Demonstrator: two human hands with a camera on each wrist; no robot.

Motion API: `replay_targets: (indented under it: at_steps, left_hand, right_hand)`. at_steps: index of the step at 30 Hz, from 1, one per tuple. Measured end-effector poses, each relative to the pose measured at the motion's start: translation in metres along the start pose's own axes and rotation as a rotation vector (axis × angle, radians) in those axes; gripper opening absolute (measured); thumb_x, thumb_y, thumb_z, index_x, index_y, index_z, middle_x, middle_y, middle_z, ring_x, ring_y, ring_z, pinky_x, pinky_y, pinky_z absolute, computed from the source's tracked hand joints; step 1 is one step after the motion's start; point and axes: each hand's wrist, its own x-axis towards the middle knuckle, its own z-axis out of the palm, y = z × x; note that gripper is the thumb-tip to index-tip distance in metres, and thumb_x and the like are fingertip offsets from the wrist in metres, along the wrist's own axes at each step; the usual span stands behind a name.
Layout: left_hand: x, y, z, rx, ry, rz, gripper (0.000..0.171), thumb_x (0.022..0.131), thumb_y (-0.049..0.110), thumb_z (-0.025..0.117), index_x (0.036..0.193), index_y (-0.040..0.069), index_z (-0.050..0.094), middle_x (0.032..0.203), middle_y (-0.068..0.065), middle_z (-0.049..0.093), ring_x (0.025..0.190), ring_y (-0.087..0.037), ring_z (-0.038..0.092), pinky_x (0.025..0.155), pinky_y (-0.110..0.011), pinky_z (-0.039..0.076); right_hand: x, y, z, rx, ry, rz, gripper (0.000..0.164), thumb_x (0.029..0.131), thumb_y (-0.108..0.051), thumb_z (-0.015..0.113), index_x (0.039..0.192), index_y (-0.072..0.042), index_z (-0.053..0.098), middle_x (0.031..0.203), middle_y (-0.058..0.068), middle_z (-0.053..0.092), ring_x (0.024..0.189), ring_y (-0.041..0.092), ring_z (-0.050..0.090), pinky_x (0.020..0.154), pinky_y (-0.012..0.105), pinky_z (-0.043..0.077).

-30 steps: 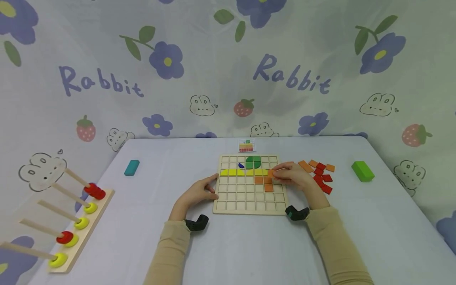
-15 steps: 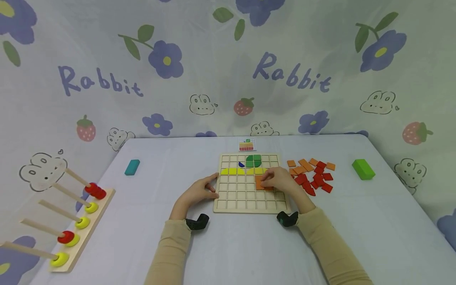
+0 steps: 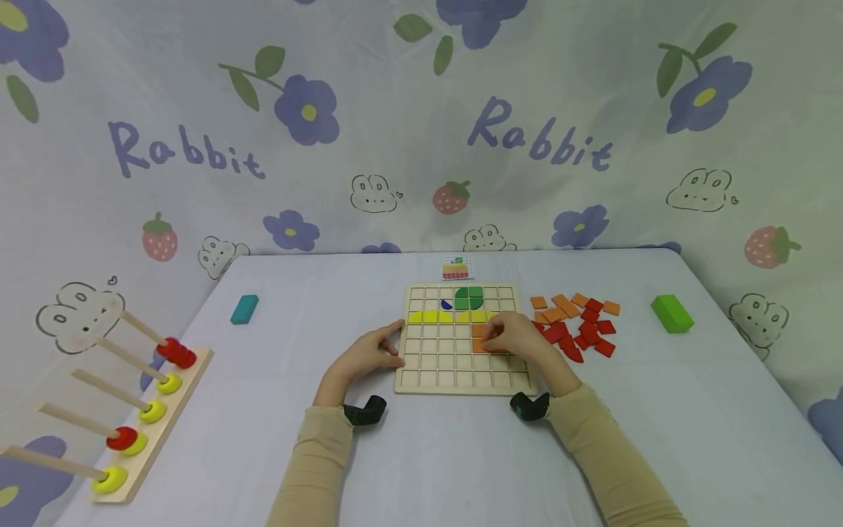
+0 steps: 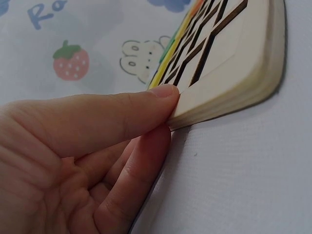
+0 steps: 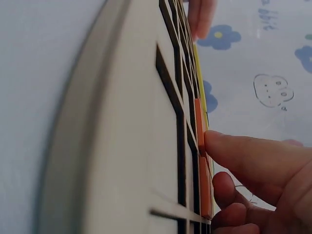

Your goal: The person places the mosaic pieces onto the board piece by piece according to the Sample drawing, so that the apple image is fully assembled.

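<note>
My left hand [image 3: 360, 359] holds the left edge of a wooden grid board [image 3: 421, 373]. In the left wrist view the thumb [image 4: 163, 95] lies over the board's rim, with a finger against its side below. My right hand [image 3: 516, 338] is over the board's right half, fingertips together at an orange square tile [image 3: 478, 342]. The right wrist view shows the thumb tip right at one orange tile [image 5: 199, 122], other fingers curled; a second orange tile [image 5: 205, 185] sits beside it. Yellow pieces [image 3: 429, 317], green pieces [image 3: 469, 298] and a blue piece [image 3: 446, 304] lie on the board.
Loose red tiles [image 3: 589, 331] and orange tiles [image 3: 562, 304] are scattered right of the board. A pattern card [image 3: 457, 268] stands behind it. A green block [image 3: 672, 313] is farther right, a teal block [image 3: 244, 309] left. A pegged bead rack [image 3: 154, 432] stands at far left.
My right hand, with an orange tile at its fingertips, has moved left and nearer across the board; in the last half second it barely shifts. My left hand stays at the board's edge.
</note>
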Motion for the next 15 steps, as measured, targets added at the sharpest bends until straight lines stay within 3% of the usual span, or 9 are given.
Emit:
replay_targets:
  at_steps: [3,7,15]
  left_hand:
    - [-0.001,0.0,0.0,0.003,0.003,-0.002,0.083,0.073,0.011,0.076,0.144,0.014,0.034,0.084,-0.007,0.057,0.072,-0.017,0.048,0.064,-0.028,0.04]
    - [-0.002,0.0,0.001,0.005,0.004,-0.006,0.083,0.073,0.01,0.076,0.144,0.014,0.034,0.084,-0.007,0.057,0.072,-0.017,0.048,0.065,-0.028,0.04]
    - [-0.003,0.003,0.0,0.01,0.006,-0.001,0.082,0.074,0.01,0.076,0.144,0.014,0.034,0.084,-0.007,0.057,0.073,-0.018,0.048,0.065,-0.028,0.04]
  right_hand:
    - [-0.001,0.001,-0.003,0.012,-0.001,-0.037,0.012,0.077,-0.013,0.074,0.082,-0.008,0.064,0.078,0.003,0.056,0.076,0.019,0.049,0.067,0.029,0.04]
    - [-0.002,0.01,-0.022,0.03,0.045,-0.058,0.02,0.079,-0.017,0.072,0.093,-0.006,0.064,0.083,0.005,0.054,0.076,0.02,0.049,0.063,0.029,0.039]
    - [-0.015,0.046,-0.073,0.104,0.182,0.125,0.033,0.086,-0.017,0.064,0.115,-0.002,0.058,0.099,0.012,0.052,0.071,0.019,0.046,0.059,0.027,0.04]
